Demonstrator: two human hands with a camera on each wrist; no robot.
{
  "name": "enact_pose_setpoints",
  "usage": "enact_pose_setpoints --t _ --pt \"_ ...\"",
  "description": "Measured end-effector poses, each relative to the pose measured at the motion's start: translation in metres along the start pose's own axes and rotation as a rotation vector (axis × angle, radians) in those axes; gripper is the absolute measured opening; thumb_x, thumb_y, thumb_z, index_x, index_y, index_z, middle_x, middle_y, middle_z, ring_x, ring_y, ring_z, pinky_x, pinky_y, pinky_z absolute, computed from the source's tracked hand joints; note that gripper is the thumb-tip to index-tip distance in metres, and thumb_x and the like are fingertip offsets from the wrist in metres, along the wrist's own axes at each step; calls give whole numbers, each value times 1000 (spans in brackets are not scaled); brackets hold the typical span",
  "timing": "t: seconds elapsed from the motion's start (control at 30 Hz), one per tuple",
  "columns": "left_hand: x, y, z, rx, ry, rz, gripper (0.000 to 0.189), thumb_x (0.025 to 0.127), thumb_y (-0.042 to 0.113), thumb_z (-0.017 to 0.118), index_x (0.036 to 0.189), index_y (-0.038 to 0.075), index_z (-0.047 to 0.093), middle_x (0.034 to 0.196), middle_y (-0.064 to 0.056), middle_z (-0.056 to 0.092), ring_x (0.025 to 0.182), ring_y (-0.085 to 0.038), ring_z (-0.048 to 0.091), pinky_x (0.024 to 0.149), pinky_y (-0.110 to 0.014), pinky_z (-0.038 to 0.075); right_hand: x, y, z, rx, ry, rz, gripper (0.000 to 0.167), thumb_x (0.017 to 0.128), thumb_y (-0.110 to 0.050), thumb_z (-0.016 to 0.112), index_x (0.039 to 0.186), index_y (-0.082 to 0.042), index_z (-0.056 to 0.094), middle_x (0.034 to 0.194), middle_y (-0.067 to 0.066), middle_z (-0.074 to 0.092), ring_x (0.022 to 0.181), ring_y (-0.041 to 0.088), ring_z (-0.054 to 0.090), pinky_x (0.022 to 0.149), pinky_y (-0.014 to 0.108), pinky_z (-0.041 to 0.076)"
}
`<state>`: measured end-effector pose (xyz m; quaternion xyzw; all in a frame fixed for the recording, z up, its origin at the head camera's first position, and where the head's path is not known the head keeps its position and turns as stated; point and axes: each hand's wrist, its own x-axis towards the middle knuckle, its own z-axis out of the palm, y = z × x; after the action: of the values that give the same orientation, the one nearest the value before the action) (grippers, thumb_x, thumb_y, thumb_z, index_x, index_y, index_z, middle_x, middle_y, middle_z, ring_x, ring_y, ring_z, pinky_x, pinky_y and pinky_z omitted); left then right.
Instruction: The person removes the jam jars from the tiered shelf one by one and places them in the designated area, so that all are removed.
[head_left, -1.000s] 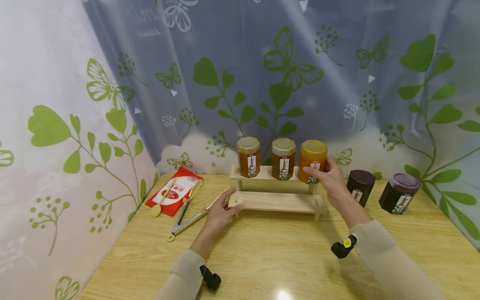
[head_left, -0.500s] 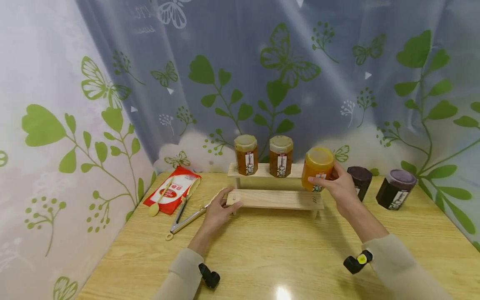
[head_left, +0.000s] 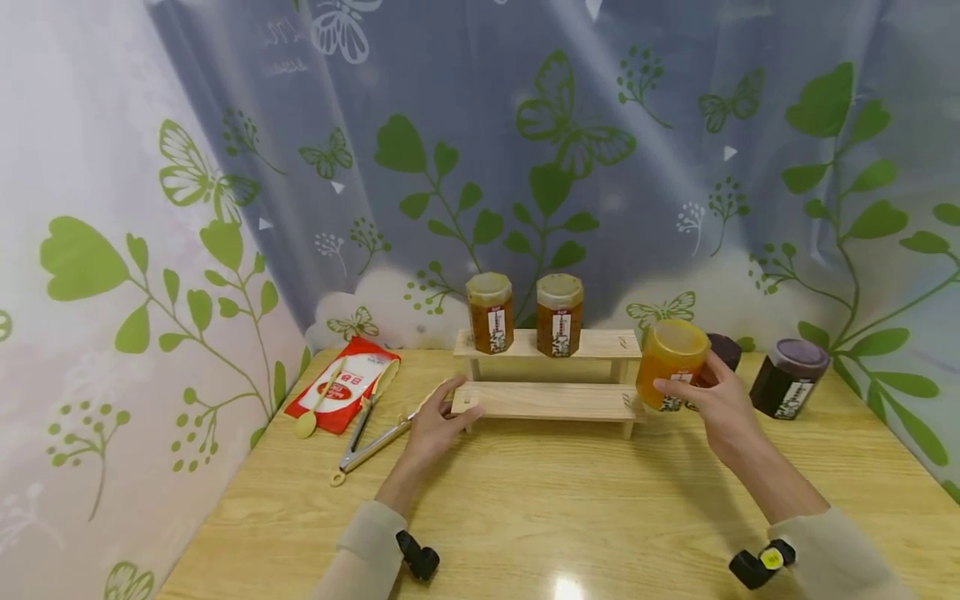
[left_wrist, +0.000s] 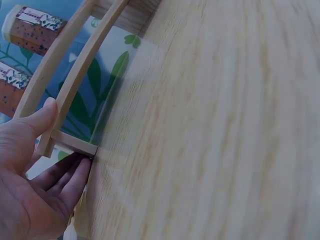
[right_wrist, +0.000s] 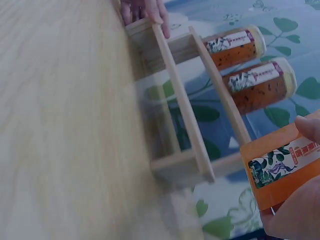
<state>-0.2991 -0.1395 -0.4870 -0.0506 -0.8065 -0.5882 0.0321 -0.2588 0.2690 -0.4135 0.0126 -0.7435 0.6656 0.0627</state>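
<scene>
My right hand (head_left: 731, 417) holds a jar of orange jam (head_left: 670, 362) off the shelf, just right of the wooden two-step rack (head_left: 555, 402). In the right wrist view, thumb and fingers grip the orange jar (right_wrist: 285, 165) on both sides, with its label showing. My left hand (head_left: 435, 427) grips the left end of the lower step. In the left wrist view, its thumb lies on the board and its fingers bend around the leg. Two jars of reddish-brown jam, one at the left (head_left: 491, 315) and one in the middle (head_left: 559, 317), stand upright on the upper step.
Two dark purple jars stand at the right; the nearer-in one (head_left: 723, 352) is partly hidden by my right hand, the other (head_left: 791, 379) is in full view. Left lie a red and white packet (head_left: 348, 383), a yellow spoon (head_left: 306, 423) and tongs (head_left: 375, 442). A printed curtain hangs behind.
My right hand has lifted the orange jar off the right end of the upper step and carried it right and toward me. My left hand has stayed on the rack.
</scene>
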Motion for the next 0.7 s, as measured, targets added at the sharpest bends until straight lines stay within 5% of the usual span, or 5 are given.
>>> enact_pose_setpoints --t 0.27,0.5,0.7 --pt "1 1 0 -19 -5 -10 68 93 30 81 154 22 52 101 -12 73 81 -26 64 69 -33 50 -19 17 -35 -11 8 40 66 96 -19 78 151 -33 45 124 -20 52 113 1 47 103 29 33" --pt "2 0 0 -21 -6 -5 67 94 28 80 155 20 51 93 -10 73 79 -25 65 68 -33 50 -31 28 -64 107 20 15 57 96 -5 75 140 -35 53 116 -18 57 104 2 48 87 17 36" --pt "3 3 1 -21 -9 -8 68 95 27 80 155 19 50 95 -11 74 78 -25 64 67 -32 49 -42 39 -91 94 67 57 52 97 -5 73 132 -37 54 111 -22 57 100 0 47 84 14 36"
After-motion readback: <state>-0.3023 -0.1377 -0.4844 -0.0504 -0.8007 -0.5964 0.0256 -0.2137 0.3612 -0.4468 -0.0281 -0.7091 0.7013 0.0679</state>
